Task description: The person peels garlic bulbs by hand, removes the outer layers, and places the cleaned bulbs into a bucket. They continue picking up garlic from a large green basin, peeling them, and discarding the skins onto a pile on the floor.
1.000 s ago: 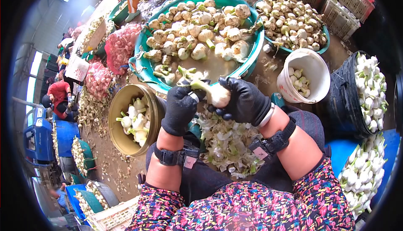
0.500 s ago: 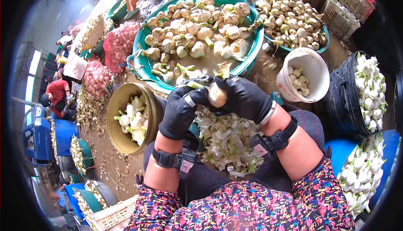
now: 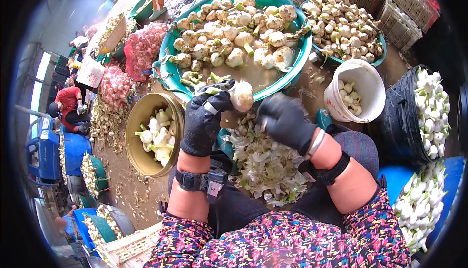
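My left hand (image 3: 204, 119), in a black glove, is closed around the stem of a garlic bulb (image 3: 242, 96). The bulb sticks out to the right of my fingers, mostly pale with some brownish skin. My right hand (image 3: 287, 124), gloved too, hangs apart from the bulb on its right; motion smears its fingers, and whether they hold anything cannot be made out. Beneath both hands lies a heap of garlic peelings (image 3: 265, 168) between my knees. Just beyond stands a green basin (image 3: 304, 58) of unpeeled garlic bulbs.
At left a gold bucket (image 3: 179, 136) holds peeled bulbs. To the right are a white bucket (image 3: 336, 100) with several bulbs and a black tub (image 3: 397, 114) heaped with white garlic. Red net sacks (image 3: 141, 48) stand far left, near a person in red (image 3: 68, 105).
My right hand has come away from the bulb, moving right and down. My left hand keeps the bulb, which now shows more white. The view has shifted slightly.
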Demonstrator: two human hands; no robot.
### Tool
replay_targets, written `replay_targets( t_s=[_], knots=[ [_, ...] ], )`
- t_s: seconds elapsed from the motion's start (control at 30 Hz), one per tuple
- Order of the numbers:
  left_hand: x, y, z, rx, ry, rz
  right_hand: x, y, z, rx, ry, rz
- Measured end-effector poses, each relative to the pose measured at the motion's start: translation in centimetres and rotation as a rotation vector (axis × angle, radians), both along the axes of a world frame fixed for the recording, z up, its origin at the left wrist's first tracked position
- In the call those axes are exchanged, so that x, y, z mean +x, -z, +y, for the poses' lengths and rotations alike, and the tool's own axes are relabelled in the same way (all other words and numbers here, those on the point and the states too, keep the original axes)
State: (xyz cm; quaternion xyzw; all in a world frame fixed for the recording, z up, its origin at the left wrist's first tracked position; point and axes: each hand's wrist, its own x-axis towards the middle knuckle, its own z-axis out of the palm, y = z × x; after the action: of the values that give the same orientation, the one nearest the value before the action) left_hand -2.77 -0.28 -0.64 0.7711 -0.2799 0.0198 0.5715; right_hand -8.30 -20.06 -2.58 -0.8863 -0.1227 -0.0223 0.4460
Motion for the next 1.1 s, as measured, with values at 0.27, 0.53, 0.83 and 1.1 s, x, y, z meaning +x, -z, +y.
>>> replay_targets(
  t_s=[0.27, 0.53, 0.83, 1.1],
  knots=[
    [-1.2, -1.1, -2.3, -0.173, 0.034, 0.402, 0.8, -0.3, -0.8, 0.367, 0.071, -0.287],
    [-1.4, -0.6, -2.0, -0.01, -0.024, 0.244, 0.9, 0.4, 0.3, 0.037, 0.035, -0.329],
    [0.0, -1.2, -0.3, -0.486, -0.152, 0.494, -1.0, 1.1, 1.8, -0.501, -0.434, 0.394],
    [2.8, -4.8, 12.2, 0.307, -0.602, -0.022, -0.7, 1.6, 0.9, -0.404, -0.432, 0.401]
  ],
)
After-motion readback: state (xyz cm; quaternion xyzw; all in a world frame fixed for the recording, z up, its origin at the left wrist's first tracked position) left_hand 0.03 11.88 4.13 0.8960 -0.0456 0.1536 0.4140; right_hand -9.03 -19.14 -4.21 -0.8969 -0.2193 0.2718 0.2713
